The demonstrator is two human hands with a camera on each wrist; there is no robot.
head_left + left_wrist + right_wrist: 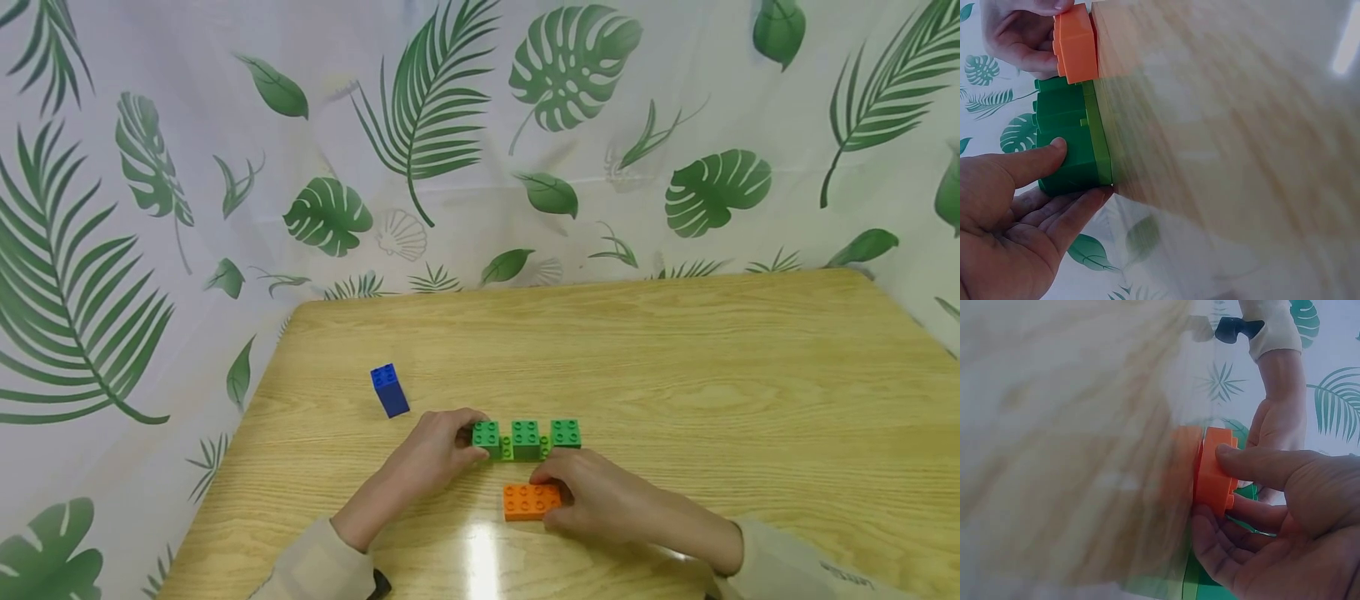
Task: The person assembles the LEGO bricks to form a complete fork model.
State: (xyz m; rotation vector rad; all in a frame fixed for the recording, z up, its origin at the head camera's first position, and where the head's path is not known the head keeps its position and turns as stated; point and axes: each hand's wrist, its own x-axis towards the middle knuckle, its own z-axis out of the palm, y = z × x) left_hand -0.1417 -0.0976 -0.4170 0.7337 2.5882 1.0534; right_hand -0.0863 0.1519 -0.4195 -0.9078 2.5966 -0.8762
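Observation:
Three dark green bricks (526,438) stand spaced apart on a light green strip (1101,147), with its studs showing in the gaps. My left hand (435,450) grips the left end of this row, thumb on the near side and fingers around the end. Just in front of the row, my right hand (600,496) holds an orange brick (525,502) by its right end between thumb and fingers. In the right wrist view the thumb presses the near face of the orange brick (1215,472). Its studs point up.
A tall blue brick (390,392) stands on the wooden table (675,367), behind and left of my left hand. A leaf-print cloth (465,150) hangs behind the table and along its left side.

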